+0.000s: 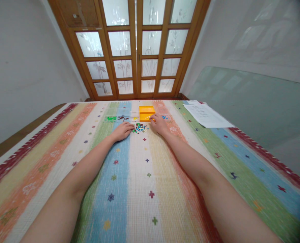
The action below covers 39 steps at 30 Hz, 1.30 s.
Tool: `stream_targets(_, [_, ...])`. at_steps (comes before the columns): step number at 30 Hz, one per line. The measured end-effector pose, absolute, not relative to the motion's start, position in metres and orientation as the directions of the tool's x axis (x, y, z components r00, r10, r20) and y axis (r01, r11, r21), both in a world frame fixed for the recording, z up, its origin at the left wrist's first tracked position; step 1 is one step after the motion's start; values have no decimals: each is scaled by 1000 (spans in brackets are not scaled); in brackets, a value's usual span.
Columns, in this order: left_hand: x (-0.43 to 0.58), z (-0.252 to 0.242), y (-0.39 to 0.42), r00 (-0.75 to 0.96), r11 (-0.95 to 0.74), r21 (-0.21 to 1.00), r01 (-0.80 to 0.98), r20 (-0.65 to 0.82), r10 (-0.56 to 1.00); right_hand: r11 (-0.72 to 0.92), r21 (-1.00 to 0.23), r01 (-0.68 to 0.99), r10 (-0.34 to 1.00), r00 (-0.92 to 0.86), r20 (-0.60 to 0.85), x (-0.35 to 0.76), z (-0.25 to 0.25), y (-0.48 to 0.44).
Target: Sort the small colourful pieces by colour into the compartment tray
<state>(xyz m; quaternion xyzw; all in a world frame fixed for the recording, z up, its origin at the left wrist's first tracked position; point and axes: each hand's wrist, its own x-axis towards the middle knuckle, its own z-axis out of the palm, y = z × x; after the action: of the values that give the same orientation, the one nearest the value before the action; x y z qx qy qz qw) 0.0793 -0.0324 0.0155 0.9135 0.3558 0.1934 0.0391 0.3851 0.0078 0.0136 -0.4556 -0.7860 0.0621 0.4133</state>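
Note:
A small loose pile of mixed beads (140, 127), in blue, green, brown and pale colours, lies on the striped cloth. My left hand (122, 131) rests at the pile's left edge, its fingers stretched toward the beads. Over the front right corner of an open orange box (147, 109) is my right hand (159, 124). Its fingers are bent together; anything between the tips is too small to make out. Clear boxes hold green beads (111, 118), brown beads (123, 118), yellow beads (135, 118) and blue beads (165, 117).
The striped tablecloth (140, 189) covers the table. A printed paper sheet (205, 115) lies at the far right, beside a pale green panel (256, 108) along the wall. Wood-framed glass doors (137, 57) stand behind the table.

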Motion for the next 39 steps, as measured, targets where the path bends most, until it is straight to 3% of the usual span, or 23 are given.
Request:
stream_targets(26, [69,13,-26,554,-647,230,727,358,751,582,-465,667,766,-259,588,385,12,9])
stream_targets(33, [69,7,-23,512,-648,238,723,445,735,574,-473,669,780,-271,564,386,13,8])
stream_targets(39, [67,8,-22,572,-670,206,713,382,726,575,-468,671,776,-267,572,386,12,8])
